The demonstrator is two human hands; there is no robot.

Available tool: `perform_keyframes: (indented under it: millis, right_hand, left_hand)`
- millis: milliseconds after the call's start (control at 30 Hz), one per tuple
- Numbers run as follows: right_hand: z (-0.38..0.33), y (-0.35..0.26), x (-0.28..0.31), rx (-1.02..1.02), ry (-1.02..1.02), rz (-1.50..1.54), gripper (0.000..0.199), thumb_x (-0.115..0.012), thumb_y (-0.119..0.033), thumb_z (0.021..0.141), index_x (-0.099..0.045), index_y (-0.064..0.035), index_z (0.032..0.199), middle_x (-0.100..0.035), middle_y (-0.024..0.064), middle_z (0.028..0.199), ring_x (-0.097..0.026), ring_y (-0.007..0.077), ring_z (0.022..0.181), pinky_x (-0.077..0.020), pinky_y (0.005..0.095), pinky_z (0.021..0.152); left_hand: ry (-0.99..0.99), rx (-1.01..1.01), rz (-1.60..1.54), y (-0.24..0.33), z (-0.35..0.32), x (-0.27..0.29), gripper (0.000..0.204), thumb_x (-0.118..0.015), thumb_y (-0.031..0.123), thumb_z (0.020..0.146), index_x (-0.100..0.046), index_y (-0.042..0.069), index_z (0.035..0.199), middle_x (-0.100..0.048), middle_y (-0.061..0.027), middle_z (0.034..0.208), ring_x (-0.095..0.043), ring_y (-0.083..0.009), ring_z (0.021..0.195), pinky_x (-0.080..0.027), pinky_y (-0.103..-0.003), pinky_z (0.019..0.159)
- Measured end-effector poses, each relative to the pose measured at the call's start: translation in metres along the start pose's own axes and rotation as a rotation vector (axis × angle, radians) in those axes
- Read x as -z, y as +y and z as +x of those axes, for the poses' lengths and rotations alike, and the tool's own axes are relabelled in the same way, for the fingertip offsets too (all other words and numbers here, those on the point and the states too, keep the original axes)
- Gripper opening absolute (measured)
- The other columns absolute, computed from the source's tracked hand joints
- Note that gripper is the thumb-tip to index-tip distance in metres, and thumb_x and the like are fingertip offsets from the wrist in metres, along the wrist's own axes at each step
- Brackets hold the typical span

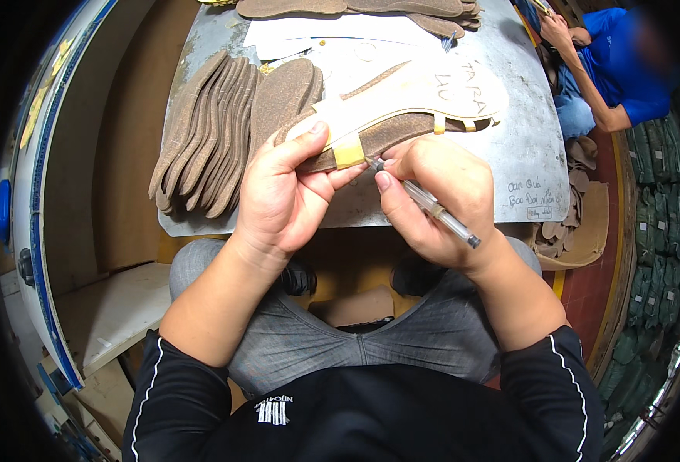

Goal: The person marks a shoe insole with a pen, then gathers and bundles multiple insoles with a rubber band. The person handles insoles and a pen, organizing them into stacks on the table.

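Note:
My left hand [278,185] grips a brown cork-like insole [386,132] together with a cream sole-shaped template [401,94] lying over it, thumb on top and fingers underneath. Handwriting marks the template's wide end. A yellow tab [348,152] wraps from the template down over the insole's near edge, with smaller tabs farther right. In my right hand [448,181] is a slim clear-barrelled pen [441,215], pinched between thumb and fingers. Its tip meets or nearly meets the insole's edge beside the yellow tab; exact contact is too small to tell.
A row of brown insoles [201,142] leans on the left of the grey metal table [525,173], with more insoles [282,92] beside it. White sheets [340,32] lie behind. A co-worker in blue [625,69] sits at right, near a box of brown pieces [575,223].

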State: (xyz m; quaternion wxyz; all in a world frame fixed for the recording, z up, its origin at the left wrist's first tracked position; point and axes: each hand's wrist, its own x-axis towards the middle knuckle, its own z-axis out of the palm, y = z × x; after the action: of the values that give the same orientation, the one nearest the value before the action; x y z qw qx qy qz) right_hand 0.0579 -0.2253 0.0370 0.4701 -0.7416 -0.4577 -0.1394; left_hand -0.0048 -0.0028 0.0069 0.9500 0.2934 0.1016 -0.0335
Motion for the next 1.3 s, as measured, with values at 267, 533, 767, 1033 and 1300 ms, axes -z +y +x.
perform_keyframes:
  millis: [267, 533, 767, 1033, 1300]
  right_hand:
    - [-0.0005, -0.0021, -0.0031, -0.046, 0.091, 0.037, 0.013, -0.083, -0.003, 0.093, -0.07, -0.0028, 0.09, -0.069, 0.013, 0.078, -0.069, 0.032, 0.066, -0.0547, 0.0408, 0.062]
    - [-0.0007, -0.0008, -0.0002, -0.047, 0.024, 0.032, 0.016, -0.083, -0.002, 0.091, -0.067, -0.0037, 0.087, -0.069, 0.013, 0.077, -0.068, 0.0331, 0.065, -0.0544, 0.0417, 0.063]
    - [-0.0012, 0.0018, 0.0001, -0.012, 0.01, 0.023, 0.017, -0.083, -0.002, 0.09, -0.067, -0.0042, 0.086, -0.068, 0.013, 0.077, -0.068, 0.0332, 0.065, -0.0543, 0.0421, 0.063]
    - [-0.0018, 0.0014, -0.0022, -0.018, 0.047, 0.053, 0.014, -0.083, -0.002, 0.092, -0.07, -0.0035, 0.088, -0.068, 0.013, 0.077, -0.068, 0.0336, 0.066, -0.0543, 0.0418, 0.063]
    - [-0.0007, 0.0003, -0.0004, -0.025, 0.023, 0.033, 0.014, -0.083, -0.002, 0.092, -0.07, -0.0029, 0.088, -0.068, 0.0132, 0.077, -0.068, 0.0334, 0.066, -0.0541, 0.0416, 0.063]
  left_hand:
    - [0.022, 0.015, -0.005, -0.0033, -0.0016, -0.0028, 0.041, -0.059, 0.014, 0.121, -0.062, -0.007, 0.156, -0.076, -0.0203, 0.147, -0.078, -0.0303, 0.131, -0.067, -0.051, 0.111]
    - [-0.001, 0.024, -0.016, -0.0015, -0.0013, 0.0008, 0.042, -0.06, 0.015, 0.121, -0.062, -0.007, 0.157, -0.076, -0.0206, 0.147, -0.078, -0.0302, 0.13, -0.067, -0.051, 0.112]
    - [0.022, 0.023, -0.003, -0.0017, -0.0015, -0.0016, 0.043, -0.06, 0.016, 0.121, -0.062, -0.007, 0.157, -0.076, -0.0208, 0.147, -0.078, -0.0303, 0.13, -0.068, -0.05, 0.111]
    - [0.012, 0.015, -0.017, 0.0001, -0.0013, -0.001, 0.042, -0.06, 0.014, 0.12, -0.062, -0.007, 0.156, -0.076, -0.0206, 0.145, -0.079, -0.0299, 0.129, -0.069, -0.05, 0.108]
    - [-0.002, 0.019, -0.037, -0.0018, -0.0024, 0.0005, 0.041, -0.06, 0.014, 0.12, -0.062, -0.006, 0.156, -0.076, -0.0203, 0.146, -0.079, -0.0303, 0.129, -0.068, -0.05, 0.11]
